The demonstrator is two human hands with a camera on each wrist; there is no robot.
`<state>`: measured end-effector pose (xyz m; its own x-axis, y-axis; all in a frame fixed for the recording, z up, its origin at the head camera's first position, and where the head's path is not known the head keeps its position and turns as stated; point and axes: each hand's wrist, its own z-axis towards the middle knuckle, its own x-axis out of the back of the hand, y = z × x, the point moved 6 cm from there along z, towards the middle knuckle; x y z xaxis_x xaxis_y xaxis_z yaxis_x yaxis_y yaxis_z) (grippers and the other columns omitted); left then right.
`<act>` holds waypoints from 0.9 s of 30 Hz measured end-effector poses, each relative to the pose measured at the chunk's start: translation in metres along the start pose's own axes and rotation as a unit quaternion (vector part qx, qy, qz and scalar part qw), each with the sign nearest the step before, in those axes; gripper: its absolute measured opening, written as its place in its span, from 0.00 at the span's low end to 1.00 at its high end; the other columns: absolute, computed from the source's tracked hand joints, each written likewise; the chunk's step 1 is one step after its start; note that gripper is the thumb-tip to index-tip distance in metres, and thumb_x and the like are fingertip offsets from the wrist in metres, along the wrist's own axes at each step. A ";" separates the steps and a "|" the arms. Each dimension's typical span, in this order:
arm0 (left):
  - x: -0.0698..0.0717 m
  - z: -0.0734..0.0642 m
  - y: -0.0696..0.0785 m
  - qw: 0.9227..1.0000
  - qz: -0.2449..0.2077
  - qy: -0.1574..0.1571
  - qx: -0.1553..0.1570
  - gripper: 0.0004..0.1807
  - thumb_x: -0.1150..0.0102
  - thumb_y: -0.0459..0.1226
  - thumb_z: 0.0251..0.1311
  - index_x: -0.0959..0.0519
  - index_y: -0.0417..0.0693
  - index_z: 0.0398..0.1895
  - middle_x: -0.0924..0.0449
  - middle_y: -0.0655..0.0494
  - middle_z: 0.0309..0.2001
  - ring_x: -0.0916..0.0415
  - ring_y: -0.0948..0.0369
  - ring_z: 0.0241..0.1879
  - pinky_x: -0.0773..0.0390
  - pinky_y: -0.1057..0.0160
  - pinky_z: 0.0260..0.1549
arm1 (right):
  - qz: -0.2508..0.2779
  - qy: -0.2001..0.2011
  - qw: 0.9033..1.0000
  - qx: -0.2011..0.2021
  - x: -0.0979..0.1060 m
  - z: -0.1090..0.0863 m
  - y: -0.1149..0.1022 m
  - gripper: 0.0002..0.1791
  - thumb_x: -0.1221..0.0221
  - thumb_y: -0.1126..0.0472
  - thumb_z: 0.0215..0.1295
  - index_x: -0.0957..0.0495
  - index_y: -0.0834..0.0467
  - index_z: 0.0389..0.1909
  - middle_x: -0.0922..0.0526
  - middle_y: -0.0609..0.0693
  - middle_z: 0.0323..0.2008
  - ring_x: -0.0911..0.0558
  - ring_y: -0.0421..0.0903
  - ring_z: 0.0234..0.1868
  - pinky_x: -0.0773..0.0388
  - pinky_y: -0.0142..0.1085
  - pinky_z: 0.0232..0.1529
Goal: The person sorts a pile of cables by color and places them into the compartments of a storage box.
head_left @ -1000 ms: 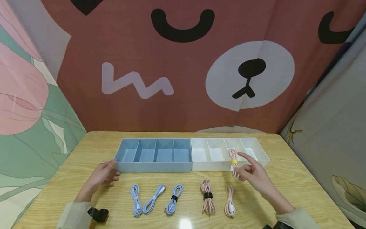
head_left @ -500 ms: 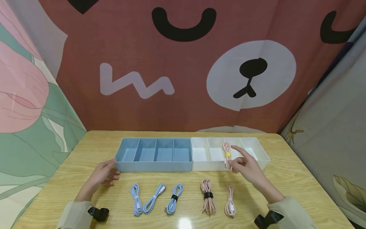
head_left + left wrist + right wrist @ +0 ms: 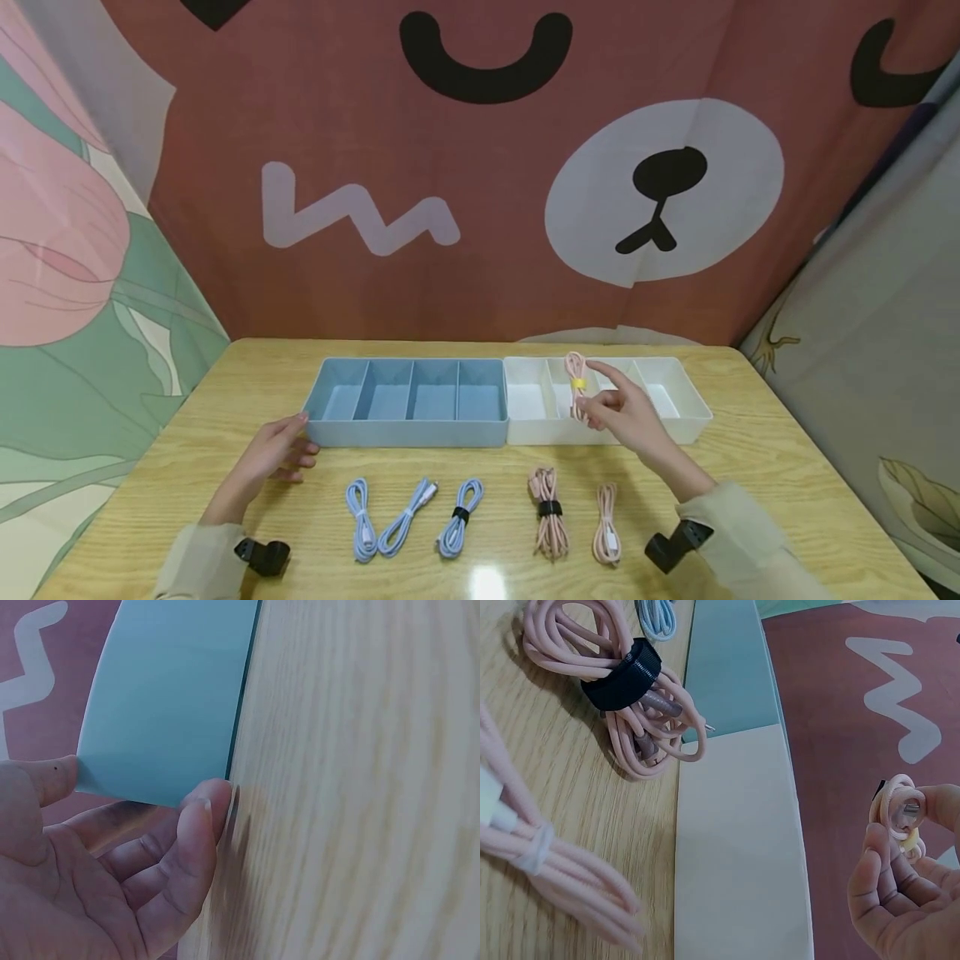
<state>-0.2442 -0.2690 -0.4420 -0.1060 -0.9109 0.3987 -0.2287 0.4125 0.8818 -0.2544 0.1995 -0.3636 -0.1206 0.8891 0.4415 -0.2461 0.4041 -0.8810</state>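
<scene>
A bundled pink cable [image 3: 576,385] with a yellow tie is pinched between the thumb and fingers of my right hand [image 3: 626,417]. It is held upright over the second compartment from the left of the white divided box [image 3: 600,432]. In the right wrist view, a metal plug shows in the looped cable [image 3: 904,806] near the fingertips. My left hand [image 3: 273,450] rests against the left end of the blue divided box [image 3: 405,433]. Seen from the left wrist, the thumb touches the rim of the blue box [image 3: 161,697], and loosely bent fingers lie by its lower corner.
In front of the boxes lie several bundled cables: a blue cable [image 3: 361,521], another blue cable [image 3: 407,518], a black-strapped blue cable [image 3: 460,518], a black-strapped pink cable [image 3: 550,512] and a pink cable [image 3: 607,525]. The boxes stand end to end on the wooden table [image 3: 420,575].
My right hand has carried the yellow-tied pink cable left and farther back, from the white box's front wall to over its second compartment. My left hand stays at the blue box.
</scene>
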 end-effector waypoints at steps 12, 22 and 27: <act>0.001 0.001 -0.002 1.000 -0.002 0.003 0.002 0.37 0.67 0.53 0.70 0.43 0.25 0.61 0.22 0.48 0.32 0.23 0.59 0.29 0.21 0.58 0.25 | 0.035 -0.019 0.998 -0.041 -0.019 0.020 0.008 0.33 0.43 0.61 0.63 0.44 0.59 0.67 0.20 0.56 0.24 0.21 0.56 0.26 0.22 0.46 0.30; 0.000 0.002 -0.003 1.000 0.003 0.011 0.001 0.36 0.66 0.54 0.69 0.42 0.26 0.61 0.22 0.48 0.32 0.22 0.58 0.30 0.21 0.58 0.25 | 0.047 -0.043 0.996 -0.063 -0.028 0.035 0.017 0.33 0.43 0.62 0.64 0.44 0.60 0.67 0.20 0.57 0.24 0.21 0.47 0.24 0.25 0.37 0.24; 0.000 0.002 -0.002 1.000 0.004 0.010 0.002 0.37 0.66 0.54 0.69 0.42 0.26 0.61 0.22 0.48 0.33 0.22 0.58 0.30 0.21 0.58 0.26 | 0.036 -0.045 0.996 -0.067 -0.030 0.036 0.021 0.30 0.45 0.63 0.65 0.42 0.64 0.66 0.19 0.64 0.34 0.19 0.52 0.29 0.23 0.37 0.27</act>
<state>-0.2458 -0.2696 -0.4445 -0.0894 -0.9073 0.4109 -0.2309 0.4201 0.8776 -0.2909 0.1733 -0.3892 -0.2211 0.8962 0.3847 -0.1038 0.3706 -0.9230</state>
